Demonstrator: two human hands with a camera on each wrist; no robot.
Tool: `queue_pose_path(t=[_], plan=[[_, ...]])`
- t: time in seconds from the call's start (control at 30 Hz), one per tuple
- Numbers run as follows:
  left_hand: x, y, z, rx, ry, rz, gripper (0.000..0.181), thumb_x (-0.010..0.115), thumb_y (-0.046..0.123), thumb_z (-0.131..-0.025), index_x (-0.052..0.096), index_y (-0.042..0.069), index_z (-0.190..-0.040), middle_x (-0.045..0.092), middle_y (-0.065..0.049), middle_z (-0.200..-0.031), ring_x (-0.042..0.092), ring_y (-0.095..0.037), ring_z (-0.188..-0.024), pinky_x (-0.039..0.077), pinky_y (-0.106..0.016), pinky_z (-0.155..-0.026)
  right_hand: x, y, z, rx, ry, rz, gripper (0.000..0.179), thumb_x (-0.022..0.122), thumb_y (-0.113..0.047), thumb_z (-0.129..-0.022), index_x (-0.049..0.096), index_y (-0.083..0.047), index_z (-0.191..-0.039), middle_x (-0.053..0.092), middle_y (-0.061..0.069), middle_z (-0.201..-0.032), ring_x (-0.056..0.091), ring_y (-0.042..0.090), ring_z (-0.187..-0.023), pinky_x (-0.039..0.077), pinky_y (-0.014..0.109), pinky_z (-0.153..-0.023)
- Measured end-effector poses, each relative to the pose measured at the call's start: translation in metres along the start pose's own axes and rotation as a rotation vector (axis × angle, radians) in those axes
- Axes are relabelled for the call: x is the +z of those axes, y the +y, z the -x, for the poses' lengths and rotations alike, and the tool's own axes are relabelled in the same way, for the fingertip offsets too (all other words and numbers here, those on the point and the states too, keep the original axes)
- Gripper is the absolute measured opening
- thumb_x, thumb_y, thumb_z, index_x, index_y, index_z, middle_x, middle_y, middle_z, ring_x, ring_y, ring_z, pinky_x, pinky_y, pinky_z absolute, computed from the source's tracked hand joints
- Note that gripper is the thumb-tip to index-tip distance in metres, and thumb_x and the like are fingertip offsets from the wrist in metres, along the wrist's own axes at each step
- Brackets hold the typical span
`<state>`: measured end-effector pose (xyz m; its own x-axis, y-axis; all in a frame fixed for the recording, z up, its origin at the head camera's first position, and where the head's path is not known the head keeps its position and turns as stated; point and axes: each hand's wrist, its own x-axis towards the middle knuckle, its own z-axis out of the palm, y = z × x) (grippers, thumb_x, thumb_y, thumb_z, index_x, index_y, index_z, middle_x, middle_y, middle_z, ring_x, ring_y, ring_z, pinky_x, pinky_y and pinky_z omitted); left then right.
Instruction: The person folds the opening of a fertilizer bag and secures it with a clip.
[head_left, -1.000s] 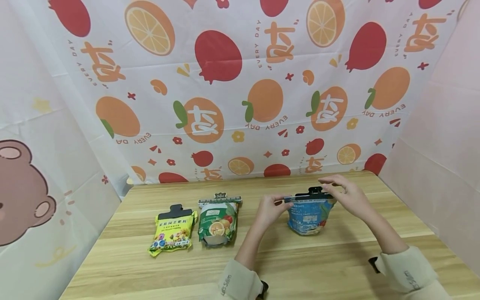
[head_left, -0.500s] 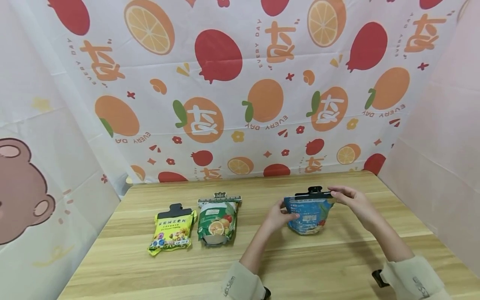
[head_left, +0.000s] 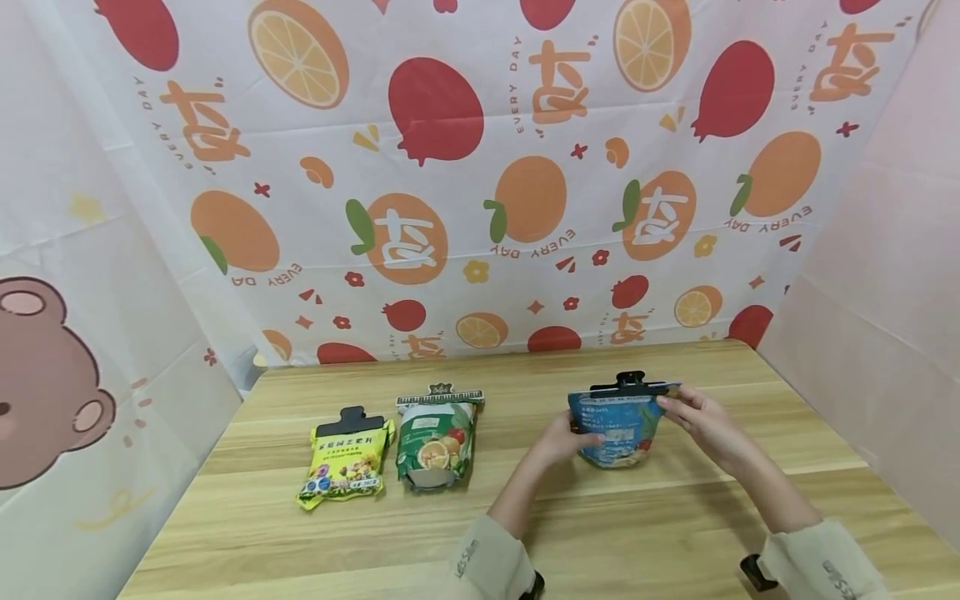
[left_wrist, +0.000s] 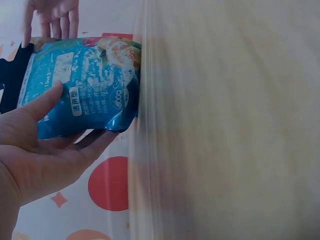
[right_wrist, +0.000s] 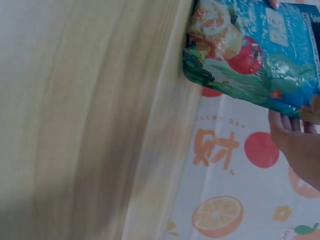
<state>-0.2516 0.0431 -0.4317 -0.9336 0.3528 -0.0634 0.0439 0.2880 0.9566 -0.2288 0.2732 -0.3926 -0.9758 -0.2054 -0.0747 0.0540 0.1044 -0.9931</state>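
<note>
A blue pouch (head_left: 617, 427) with fruit and vegetable pictures stands upright on the right half of the table, a black clip (head_left: 628, 386) across its top edge. My left hand (head_left: 558, 442) grips its left side; in the left wrist view the thumb (left_wrist: 47, 102) presses on the front while the other fingers pass underneath and behind, partly hidden. At the upper right corner, my right hand (head_left: 707, 427) pinches the pouch beside the end of the clip. The right wrist view shows the fingers (right_wrist: 284, 121) of that hand at the pouch's edge.
Left of the pouch, a green pouch (head_left: 435, 442) with a ruler-patterned clip (head_left: 441, 398) and a yellow packet (head_left: 345, 462) with a black clip (head_left: 349, 422) lie on the wooden table (head_left: 360, 550). A fruit-print curtain (head_left: 480, 217) hangs behind the table's far edge.
My left hand has moved from the pouch's top left corner down to its side. My right hand has come down from above the clip to the top right corner.
</note>
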Motion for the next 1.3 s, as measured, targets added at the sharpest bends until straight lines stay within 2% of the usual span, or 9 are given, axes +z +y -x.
queue_pose_path(t=[0.03,0.13,0.2,0.37,0.6,0.83,0.97,1.13,1.3], plan=[[0.0,0.0,0.0,-0.002,-0.003,-0.004,0.053,0.071,0.013,-0.082,0.048,-0.007,-0.125,0.058,-0.015,-0.111,0.054,-0.027,-0.103,0.044,-0.039,-0.088,0.001,0.001,-0.001,0.006,-0.001,0.003,0.065,0.048,-0.025,-0.097,0.015,0.019,-0.132,0.006,0.036,-0.14,0.012,0.044,-0.131,0.011,0.051,-0.105],[-0.001,0.001,0.0,-0.004,-0.011,0.003,0.053,0.071,0.013,-0.082,0.048,-0.006,-0.125,0.058,-0.014,-0.111,0.054,-0.027,-0.104,0.043,-0.041,-0.089,0.002,0.006,-0.004,0.015,0.007,0.016,0.055,0.048,-0.026,-0.097,0.028,0.018,-0.122,0.017,0.035,-0.136,0.017,0.044,-0.13,0.014,0.05,-0.105],[-0.001,0.001,0.0,-0.008,-0.014,0.011,0.053,0.071,0.014,-0.082,0.048,-0.005,-0.126,0.058,-0.014,-0.112,0.053,-0.028,-0.104,0.043,-0.041,-0.089,0.002,0.009,-0.006,0.017,-0.008,0.034,0.061,0.048,-0.028,-0.097,0.023,0.015,-0.133,0.017,0.034,-0.14,0.018,0.044,-0.129,0.016,0.049,-0.105],[0.001,0.001,-0.001,-0.027,-0.01,0.016,0.056,0.071,0.016,-0.082,0.046,-0.005,-0.128,0.056,-0.014,-0.114,0.051,-0.029,-0.107,0.041,-0.043,-0.091,0.002,0.019,-0.008,0.03,-0.066,0.065,0.066,0.052,-0.024,-0.095,0.017,0.013,-0.137,0.028,0.034,-0.135,0.031,0.04,-0.125,0.026,0.046,-0.102],[0.002,-0.001,-0.002,-0.025,-0.008,0.024,0.055,0.07,0.017,-0.083,0.046,-0.004,-0.128,0.057,-0.013,-0.114,0.052,-0.029,-0.107,0.042,-0.042,-0.09,0.005,0.026,-0.007,0.007,-0.127,0.037,0.064,0.048,-0.02,-0.097,0.011,0.012,-0.138,0.029,0.034,-0.134,0.036,0.037,-0.122,0.03,0.046,-0.1],[-0.004,-0.003,-0.001,-0.01,-0.035,0.023,0.055,0.068,0.017,-0.085,0.044,-0.003,-0.13,0.056,-0.014,-0.116,0.05,-0.028,-0.109,0.041,-0.043,-0.092,0.01,0.025,-0.009,0.012,-0.12,0.044,0.065,0.049,-0.023,-0.097,0.013,0.012,-0.138,0.029,0.033,-0.134,0.038,0.037,-0.121,0.032,0.045,-0.099],[-0.009,-0.003,0.002,-0.026,-0.045,0.031,0.056,0.068,0.018,-0.085,0.043,-0.002,-0.131,0.056,-0.013,-0.115,0.051,-0.027,-0.108,0.04,-0.042,-0.093,0.016,0.025,-0.011,0.02,-0.105,0.049,0.063,0.049,-0.024,-0.097,0.016,0.011,-0.138,0.032,0.032,-0.133,0.038,0.037,-0.121,0.031,0.045,-0.099],[-0.017,-0.005,0.006,-0.04,-0.033,0.022,0.053,0.068,0.017,-0.085,0.046,-0.003,-0.128,0.058,-0.012,-0.111,0.053,-0.026,-0.106,0.041,-0.041,-0.092,0.025,0.025,-0.014,0.02,-0.114,0.052,0.062,0.049,-0.025,-0.097,0.019,0.009,-0.138,0.034,0.03,-0.133,0.039,0.036,-0.121,0.033,0.046,-0.098],[-0.026,-0.008,0.012,-0.073,0.0,0.017,0.053,0.068,0.018,-0.085,0.046,-0.007,-0.126,0.058,-0.017,-0.111,0.052,-0.03,-0.106,0.041,-0.043,-0.091,0.034,0.025,-0.016,0.028,-0.152,0.045,0.063,0.049,-0.027,-0.097,0.019,0.01,-0.138,0.034,0.03,-0.133,0.038,0.038,-0.121,0.034,0.046,-0.097]])
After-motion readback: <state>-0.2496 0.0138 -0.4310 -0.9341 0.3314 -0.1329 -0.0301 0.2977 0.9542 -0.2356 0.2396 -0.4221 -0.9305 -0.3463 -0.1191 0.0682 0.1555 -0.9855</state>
